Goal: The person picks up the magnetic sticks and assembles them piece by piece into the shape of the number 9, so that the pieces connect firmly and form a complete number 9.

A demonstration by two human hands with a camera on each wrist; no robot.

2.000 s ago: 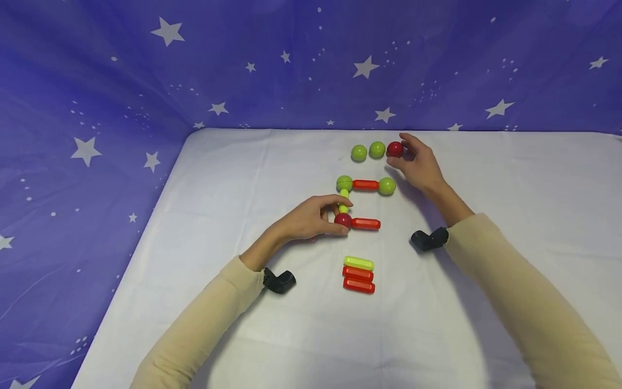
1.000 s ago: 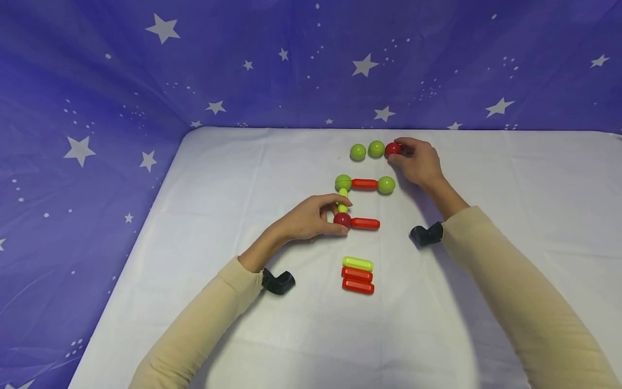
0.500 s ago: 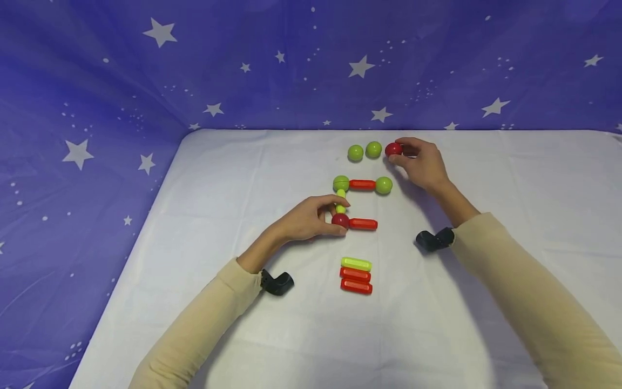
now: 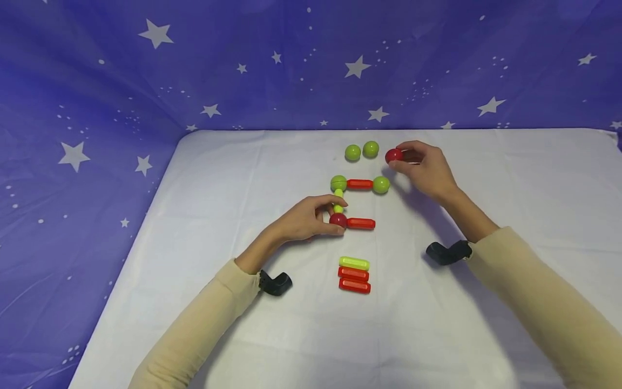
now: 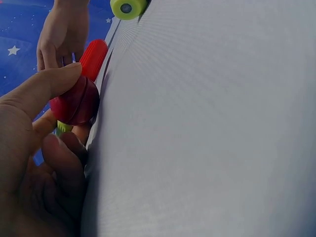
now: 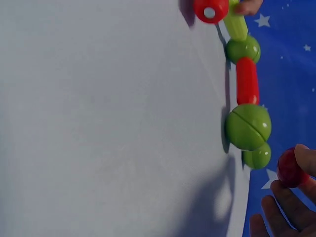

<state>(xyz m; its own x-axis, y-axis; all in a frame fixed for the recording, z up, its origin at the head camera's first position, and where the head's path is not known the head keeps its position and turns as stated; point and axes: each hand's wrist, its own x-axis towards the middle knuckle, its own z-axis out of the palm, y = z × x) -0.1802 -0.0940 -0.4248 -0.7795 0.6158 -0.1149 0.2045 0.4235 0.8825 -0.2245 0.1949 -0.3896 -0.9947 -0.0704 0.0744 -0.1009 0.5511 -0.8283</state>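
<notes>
In the head view my left hand (image 4: 306, 219) grips the dark red ball (image 4: 338, 221) at the near corner of a joined ball-and-rod shape. From that ball a red rod (image 4: 362, 223) sticks out to the right, and a yellow-green rod (image 4: 338, 200) runs back to a green ball (image 4: 338, 183). A second red rod (image 4: 359, 184) links this to another green ball (image 4: 381, 185). Farther back, my right hand (image 4: 427, 170) pinches a loose red ball (image 4: 393, 156) between thumb and fingers; the right wrist view shows this red ball (image 6: 291, 169) held off the cloth.
Two loose green balls (image 4: 371, 149) sit near the back edge of the white-covered table (image 4: 233, 335). Nearer the front, a yellow-green rod (image 4: 354, 263) lies beside two red rods (image 4: 355, 286). A blue star-patterned curtain (image 4: 272, 86) stands behind and at the left.
My right hand took hold of the red ball at the end of the loose row and drew it rightward and nearer, away from the green balls. The left hand keeps its grip.
</notes>
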